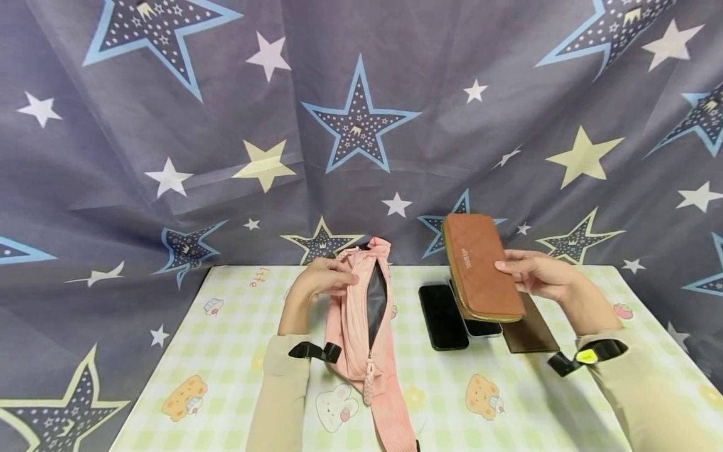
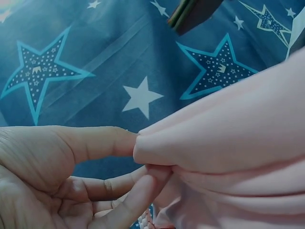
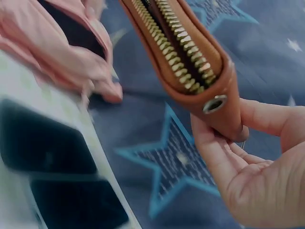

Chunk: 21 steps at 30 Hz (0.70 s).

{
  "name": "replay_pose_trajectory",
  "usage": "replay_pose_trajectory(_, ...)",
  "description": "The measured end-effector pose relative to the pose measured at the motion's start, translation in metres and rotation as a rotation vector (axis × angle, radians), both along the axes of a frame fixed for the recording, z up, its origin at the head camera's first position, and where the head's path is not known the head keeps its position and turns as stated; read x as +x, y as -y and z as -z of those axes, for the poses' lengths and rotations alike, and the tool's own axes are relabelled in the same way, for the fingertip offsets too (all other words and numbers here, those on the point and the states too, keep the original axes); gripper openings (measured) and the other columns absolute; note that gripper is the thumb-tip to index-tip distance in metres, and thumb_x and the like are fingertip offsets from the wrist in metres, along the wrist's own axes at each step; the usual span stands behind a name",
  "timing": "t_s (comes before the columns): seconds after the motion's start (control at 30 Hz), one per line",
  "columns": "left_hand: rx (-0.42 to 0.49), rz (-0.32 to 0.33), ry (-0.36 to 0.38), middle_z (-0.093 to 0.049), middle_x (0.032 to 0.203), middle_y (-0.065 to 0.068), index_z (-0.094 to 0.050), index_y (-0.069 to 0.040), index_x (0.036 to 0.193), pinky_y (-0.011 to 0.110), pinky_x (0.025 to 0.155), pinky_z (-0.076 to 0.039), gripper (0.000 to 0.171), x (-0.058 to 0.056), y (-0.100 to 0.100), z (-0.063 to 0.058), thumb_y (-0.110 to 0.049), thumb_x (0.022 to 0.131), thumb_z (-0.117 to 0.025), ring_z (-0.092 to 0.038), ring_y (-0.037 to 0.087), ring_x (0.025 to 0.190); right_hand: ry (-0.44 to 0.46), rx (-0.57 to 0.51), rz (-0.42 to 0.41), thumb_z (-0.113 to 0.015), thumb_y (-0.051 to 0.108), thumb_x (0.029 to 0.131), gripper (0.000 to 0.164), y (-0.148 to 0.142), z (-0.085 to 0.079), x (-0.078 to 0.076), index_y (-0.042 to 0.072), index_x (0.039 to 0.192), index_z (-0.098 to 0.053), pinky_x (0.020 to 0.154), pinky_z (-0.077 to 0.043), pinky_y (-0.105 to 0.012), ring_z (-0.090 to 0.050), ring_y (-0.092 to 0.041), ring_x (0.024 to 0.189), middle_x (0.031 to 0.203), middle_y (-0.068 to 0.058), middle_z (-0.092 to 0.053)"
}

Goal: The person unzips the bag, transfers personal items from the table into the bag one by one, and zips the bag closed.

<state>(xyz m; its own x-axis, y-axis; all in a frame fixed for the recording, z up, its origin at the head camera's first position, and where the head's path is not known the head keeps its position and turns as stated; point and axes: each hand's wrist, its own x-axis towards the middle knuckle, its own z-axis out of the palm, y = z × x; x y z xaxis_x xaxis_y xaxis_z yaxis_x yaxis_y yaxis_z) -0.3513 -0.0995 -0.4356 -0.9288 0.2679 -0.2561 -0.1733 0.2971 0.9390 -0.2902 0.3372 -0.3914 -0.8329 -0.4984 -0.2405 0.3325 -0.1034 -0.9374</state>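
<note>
A pink waist bag [image 1: 356, 320] lies on the table with its zipped pocket gaping, a dark lining [image 1: 376, 301] showing inside. My left hand [image 1: 323, 280] pinches the bag's fabric near its far end; the left wrist view shows the pink fold [image 2: 157, 148] between thumb and fingers. In my right hand [image 1: 545, 277] is a brown zip-around wallet [image 1: 482, 267], held up off the table by its right edge, to the right of the bag. From the right wrist view, the wallet's gold zip teeth [image 3: 178, 57] stand apart at this end.
Below the wallet lie a black phone [image 1: 443, 317] and a second phone [image 1: 482, 328], partly covered from sight. A dark brown flat item [image 1: 531, 329] lies beside them. The bag's strap [image 1: 395, 414] runs to the near edge. Behind the table [image 1: 226, 370] hangs a star-patterned cloth [image 1: 226, 213].
</note>
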Motion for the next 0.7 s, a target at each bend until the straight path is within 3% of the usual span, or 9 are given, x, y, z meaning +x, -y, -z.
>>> replay_pose_trajectory(0.07,0.003,-0.006,-0.005,-0.067,0.078,-0.002,-0.071,0.006,0.104,0.021,0.066,-0.062,0.023,0.001,0.0,-0.001,-0.005,0.085,-0.076,-0.066,0.006,0.068,0.001,0.012,-0.017,-0.048,0.0,0.105,0.024,0.016,0.001,-0.003,0.009,0.127,-0.05,0.089,-0.06,-0.028,-0.073,-0.013,0.101,0.112,0.001,-0.074)
replay_pose_trajectory(0.13,0.002,-0.014,-0.015,-0.068,0.076,-0.002,-0.072,0.006,0.103,0.02,0.065,-0.061,0.022,0.002,0.0,-0.002,-0.005,0.085,-0.076,-0.067,0.006,0.066,0.012,0.044,-0.018,-0.051,0.001,0.104,0.034,0.031,0.002,-0.005,0.004,0.137,-0.045,0.089,-0.06,-0.028,-0.073,-0.013,0.1,0.11,0.002,-0.074)
replay_pose_trajectory(0.23,0.004,-0.014,-0.023,-0.068,0.076,-0.003,-0.072,0.008,0.105,0.019,0.064,-0.061,0.023,0.003,0.0,-0.003,-0.003,0.086,-0.075,-0.066,0.005,0.064,0.034,0.113,-0.007,-0.052,0.003,0.103,0.061,0.05,0.004,-0.007,-0.003,0.154,-0.019,0.087,-0.059,-0.026,-0.072,-0.009,0.097,0.107,0.005,-0.072)
replay_pose_trajectory(0.33,0.008,-0.012,-0.024,-0.068,0.077,-0.002,-0.072,0.009,0.109,0.02,0.066,-0.061,0.025,0.003,-0.001,-0.003,-0.003,0.086,-0.075,-0.066,0.005,0.065,0.051,0.149,-0.015,-0.051,0.003,0.103,0.07,0.064,0.009,-0.009,-0.008,0.157,-0.007,0.085,-0.059,-0.026,-0.072,-0.008,0.094,0.105,0.006,-0.072)
replay_pose_trajectory(0.53,0.016,-0.015,-0.036,-0.071,0.084,0.002,-0.07,0.009,0.112,0.026,0.075,-0.064,0.027,0.002,-0.003,-0.002,-0.002,0.087,-0.072,-0.069,0.008,0.074,0.063,0.14,-0.095,-0.051,0.002,0.103,0.031,0.085,0.026,-0.014,0.001,0.134,-0.048,0.085,-0.061,-0.029,-0.073,-0.012,0.094,0.103,0.002,-0.075)
replay_pose_trajectory(0.7,0.036,-0.013,-0.039,-0.071,0.085,0.003,-0.07,0.01,0.109,0.028,0.076,-0.064,0.025,0.0,-0.006,0.002,-0.001,0.087,-0.071,-0.071,0.012,0.078,0.061,0.166,-0.109,-0.052,0.001,0.102,0.021,0.097,0.037,-0.015,0.004,0.122,-0.059,0.082,-0.062,-0.028,-0.074,-0.012,0.091,0.098,0.002,-0.075)
